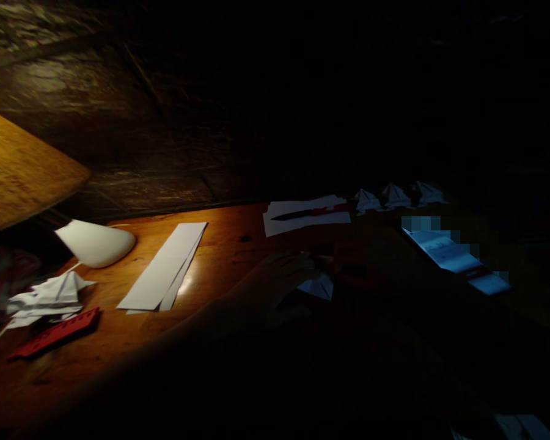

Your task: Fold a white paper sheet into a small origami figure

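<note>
My left hand (282,284) reaches in over the wooden table, dim against the dark surface. Its fingers and thumb come round a small piece of folded white paper (319,287) and hold it at the table. My right hand (355,263) is a faint reddish shape beside that paper; its fingers are lost in shadow. Beyond the hands lies a knife (309,212) with a dark blade and red handle, on top of some white paper sheets (275,227). Several folded paper shapes (396,197) stand in a row farther right.
White paper strips (162,269) lie left of my hands. Crumpled or folded paper (50,296), a red perforated object (57,333) and a white lamp base (103,243) are at far left, under a yellow lampshade (22,168). A lit phone (453,253) lies right. Paper pieces (525,426) show bottom right.
</note>
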Tool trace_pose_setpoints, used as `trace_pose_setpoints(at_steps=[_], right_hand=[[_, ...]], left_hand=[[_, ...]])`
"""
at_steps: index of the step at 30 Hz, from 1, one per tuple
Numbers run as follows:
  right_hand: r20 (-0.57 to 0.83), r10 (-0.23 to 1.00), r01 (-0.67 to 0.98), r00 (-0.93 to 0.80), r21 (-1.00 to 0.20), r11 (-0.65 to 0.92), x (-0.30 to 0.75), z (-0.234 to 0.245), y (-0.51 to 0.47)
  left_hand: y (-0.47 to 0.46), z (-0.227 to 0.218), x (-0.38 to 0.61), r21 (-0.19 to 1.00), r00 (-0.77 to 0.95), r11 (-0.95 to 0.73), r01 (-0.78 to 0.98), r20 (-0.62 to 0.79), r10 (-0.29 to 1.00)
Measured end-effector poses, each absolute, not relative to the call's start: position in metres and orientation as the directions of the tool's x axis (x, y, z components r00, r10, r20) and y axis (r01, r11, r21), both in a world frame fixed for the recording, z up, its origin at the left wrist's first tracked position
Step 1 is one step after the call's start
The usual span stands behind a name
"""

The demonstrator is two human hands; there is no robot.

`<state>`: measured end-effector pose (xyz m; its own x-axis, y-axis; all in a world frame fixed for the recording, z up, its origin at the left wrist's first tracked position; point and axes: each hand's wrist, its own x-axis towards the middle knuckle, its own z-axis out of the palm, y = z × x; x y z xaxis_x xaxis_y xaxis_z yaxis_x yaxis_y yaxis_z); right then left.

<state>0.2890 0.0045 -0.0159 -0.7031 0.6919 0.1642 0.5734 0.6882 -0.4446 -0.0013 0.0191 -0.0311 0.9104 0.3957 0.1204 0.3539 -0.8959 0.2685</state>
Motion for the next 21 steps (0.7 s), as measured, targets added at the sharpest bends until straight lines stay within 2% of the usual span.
trace_pose_setpoints(at_steps=[3, 7, 12, 17, 21], right_hand=[[0.166, 0.686, 0.558, -0.709, -0.463, 0.689, 0.288, -0.017, 0.003], [0.129, 0.747, 0.633, -0.652, -0.448, 0.631, 0.279, -0.015, -0.003], [0.177, 0.793, 0.689, -0.583, -0.408, 0.599, 0.272, -0.024, -0.007], [0.236, 0.753, 0.643, -0.615, -0.402, 0.651, 0.277, -0.033, -0.002], [0.225, 0.747, 0.644, -0.625, -0.391, 0.657, 0.278, -0.032, -0.001]], left_hand=[[0.018, -0.028, 0.0, 0.261, 0.911, -0.899, 0.352, 0.122, 0.393], [0.016, -0.025, 0.001, 0.271, 0.908, -0.891, 0.365, 0.109, 0.405], [0.014, -0.021, 0.003, 0.319, 0.896, -0.86, 0.398, 0.065, 0.439], [0.015, -0.018, 0.004, 0.324, 0.899, -0.859, 0.397, 0.05, 0.435], [0.015, -0.018, 0.004, 0.328, 0.899, -0.856, 0.4, 0.039, 0.435]])
